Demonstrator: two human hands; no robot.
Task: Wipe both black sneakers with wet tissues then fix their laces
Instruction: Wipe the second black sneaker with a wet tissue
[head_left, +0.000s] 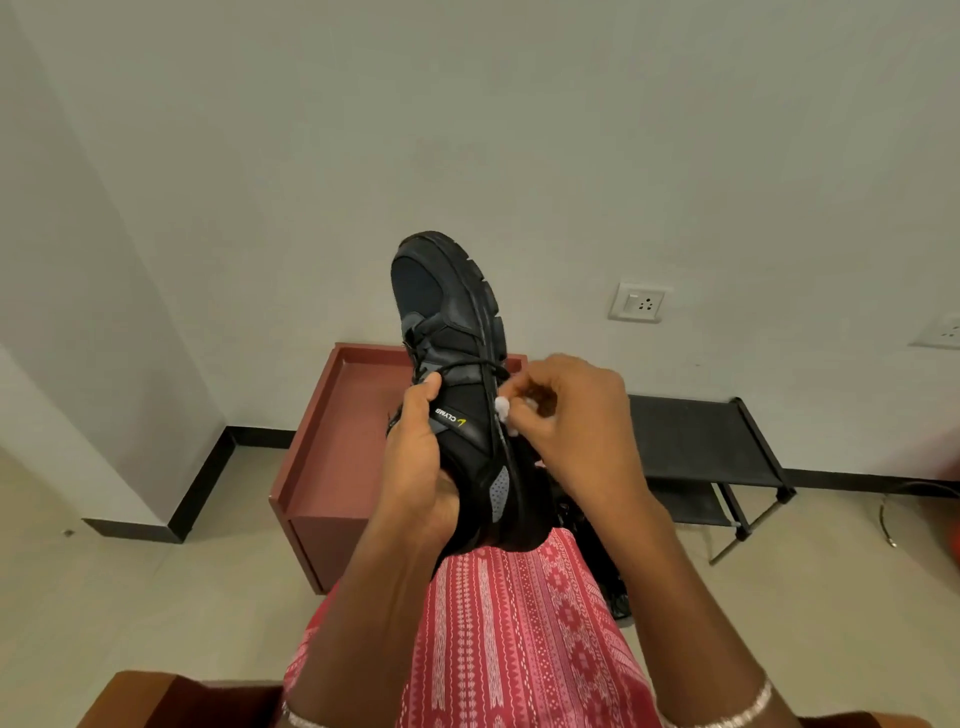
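Note:
A black sneaker (457, 332) is held up in front of me, toe pointing away and up, sole turned to the right. My left hand (421, 462) grips it around the heel and tongue, thumb on the laces. My right hand (571, 415) pinches a small white wet tissue (503, 408) against the sole edge at the sneaker's right side. A second black sneaker (592, 551) lies on the floor below, mostly hidden behind my right forearm and lap.
A low red-brown table (332, 452) with a raised rim stands ahead by the wall. A black shoe rack (717, 447) stands to its right. Wall sockets (638, 302) sit above it. My lap is covered in pink patterned cloth (519, 639).

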